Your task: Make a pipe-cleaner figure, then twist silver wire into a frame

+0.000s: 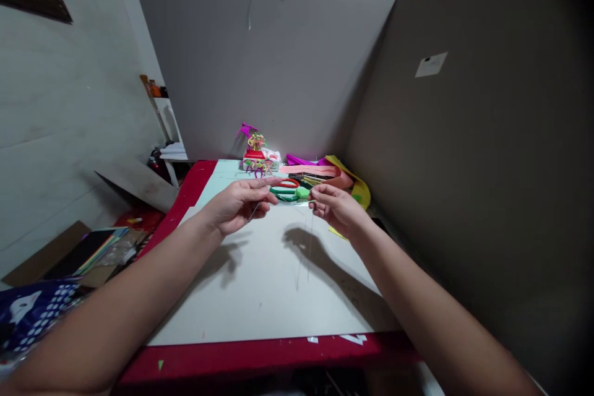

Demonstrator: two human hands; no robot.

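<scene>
Over the white board [250, 315], my left hand [241, 201] is closed, with a thin wire [254, 210] showing below its fingers. To the right, my right hand [336, 203] pinches a thin strand whose tip by the fingers looks green. Fine lines hang or lie below that hand; they are too thin to tell whether they are wires or their shadows. Beyond and between the hands lie scissors with green handles [284, 193] and another red-orange handle loop [291, 183]. A light green object [302, 192] is beside them, partly behind my right fingers.
At the back stand a white-and-red box [275, 159] and colourful curled strips [256, 141]. Pink strips [313, 169] and yellow material [359, 190] lie at back right. Grey panels [278, 74] close off the back and right. Red cloth [232, 356] edges the table.
</scene>
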